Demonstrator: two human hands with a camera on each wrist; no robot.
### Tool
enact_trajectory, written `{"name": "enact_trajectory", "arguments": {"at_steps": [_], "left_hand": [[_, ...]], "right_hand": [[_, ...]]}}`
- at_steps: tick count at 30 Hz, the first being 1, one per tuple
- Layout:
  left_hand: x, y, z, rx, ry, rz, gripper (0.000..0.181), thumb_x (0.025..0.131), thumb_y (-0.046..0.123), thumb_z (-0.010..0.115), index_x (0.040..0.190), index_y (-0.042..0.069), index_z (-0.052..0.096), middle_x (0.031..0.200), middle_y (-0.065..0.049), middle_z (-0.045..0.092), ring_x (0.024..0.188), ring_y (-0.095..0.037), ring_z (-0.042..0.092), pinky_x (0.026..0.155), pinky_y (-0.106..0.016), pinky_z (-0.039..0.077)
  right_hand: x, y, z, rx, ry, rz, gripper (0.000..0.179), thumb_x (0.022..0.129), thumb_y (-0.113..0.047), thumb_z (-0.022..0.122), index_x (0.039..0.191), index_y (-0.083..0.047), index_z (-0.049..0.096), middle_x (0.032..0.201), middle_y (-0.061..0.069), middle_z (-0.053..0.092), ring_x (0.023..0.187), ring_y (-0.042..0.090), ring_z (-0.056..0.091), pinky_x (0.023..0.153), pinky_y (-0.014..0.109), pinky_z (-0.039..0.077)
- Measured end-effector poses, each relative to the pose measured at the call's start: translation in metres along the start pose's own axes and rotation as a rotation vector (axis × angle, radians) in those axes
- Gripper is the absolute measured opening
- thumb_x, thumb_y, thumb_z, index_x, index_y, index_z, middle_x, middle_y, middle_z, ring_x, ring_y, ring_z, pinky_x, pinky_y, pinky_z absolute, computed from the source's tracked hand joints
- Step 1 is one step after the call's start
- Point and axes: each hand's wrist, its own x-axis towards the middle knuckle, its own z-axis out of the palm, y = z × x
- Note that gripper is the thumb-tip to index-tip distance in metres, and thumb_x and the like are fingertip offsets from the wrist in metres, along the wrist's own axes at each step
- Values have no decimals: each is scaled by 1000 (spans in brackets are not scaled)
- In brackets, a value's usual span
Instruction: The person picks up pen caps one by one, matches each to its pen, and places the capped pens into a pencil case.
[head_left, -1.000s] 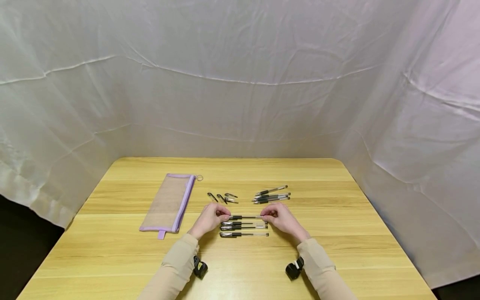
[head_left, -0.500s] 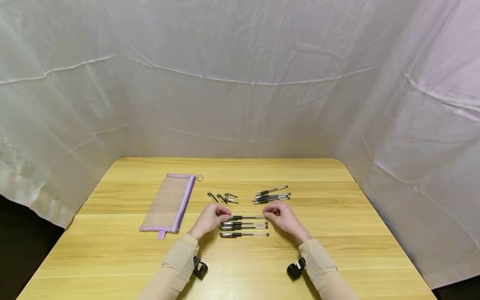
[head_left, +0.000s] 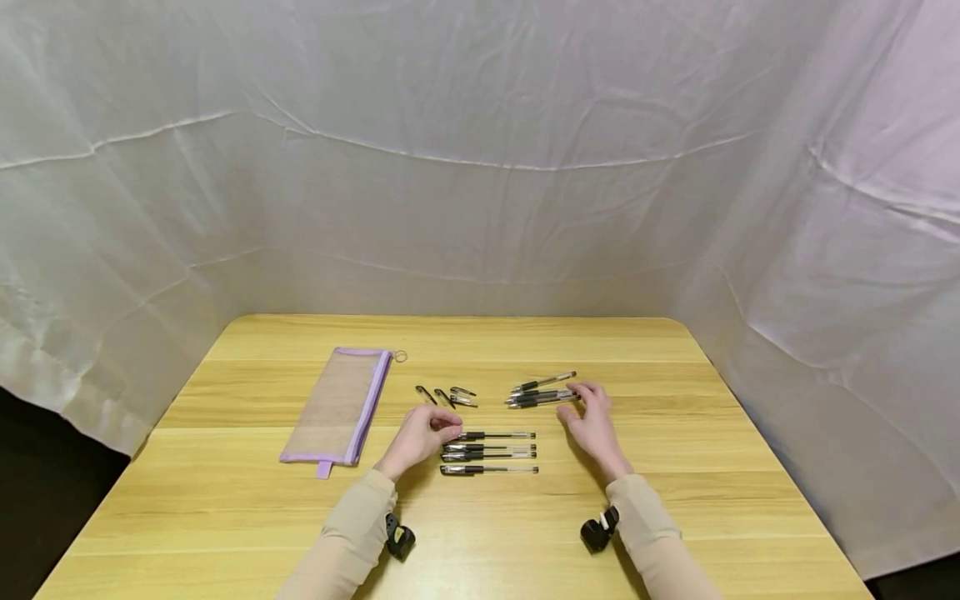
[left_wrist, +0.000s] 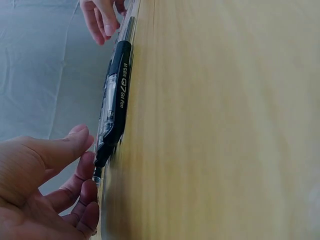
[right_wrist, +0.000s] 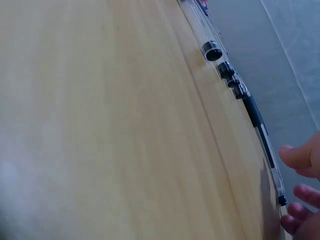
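Note:
In the head view, several capped black gel pens (head_left: 487, 470) lie in a row on the table. At the cap end of the farthest gel pen (head_left: 498, 435), the left hand (head_left: 416, 435) pinches with thumb and forefinger; its fingers partly hide that cap. A near pen (left_wrist: 122, 85) in the left wrist view reads "Gel Pen". The right hand (head_left: 592, 423) spreads thumb and fingers around the right ends of several uncapped pens (head_left: 536, 400). A gap shows between its thumb and fingers (right_wrist: 302, 212) in the right wrist view.
Several loose black pen caps (head_left: 442, 397) lie beyond the left hand. A mesh zip pouch (head_left: 333, 408) with purple edging is flat at the left. Light fabric (head_left: 480, 208) hangs behind the wooden table (head_left: 480, 550).
The right hand has let go of the farthest capped pen's right end and moved away and right to the uncapped pens, its fingers spreading. The left hand stays where it was.

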Motion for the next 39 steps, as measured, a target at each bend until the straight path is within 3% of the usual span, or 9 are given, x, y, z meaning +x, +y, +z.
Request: {"name": "enact_trajectory", "arguments": {"at_steps": [10, 26, 39], "left_hand": [[-1, 1, -2, -19, 5, -1, 16, 88, 9, 75, 103, 2, 76, 99, -11, 77, 83, -14, 64, 77, -26, 53], [-2, 0, -4, -22, 5, 7, 15, 88, 8, 75, 102, 2, 77, 100, -11, 76, 83, -13, 63, 74, -24, 50], [-2, -1, -3, -12, 13, 11, 14, 88, 7, 76, 101, 1, 77, 102, -13, 75, 87, -18, 66, 80, -30, 53]], "right_hand": [[1, 2, -6, -46, -26, 68, 55, 95, -12, 65, 143, 5, 46, 151, 29, 33, 138, 46, 26, 115, 63, 26], [2, 1, -7, -65, -51, 69, 56, 94, -14, 66, 143, 5, 47, 147, 33, 39, 138, 48, 28, 116, 62, 25], [2, -1, -7, -79, -60, 81, 56, 94, -13, 66, 144, 5, 47, 148, 32, 39, 137, 47, 28, 116, 62, 25]]}}
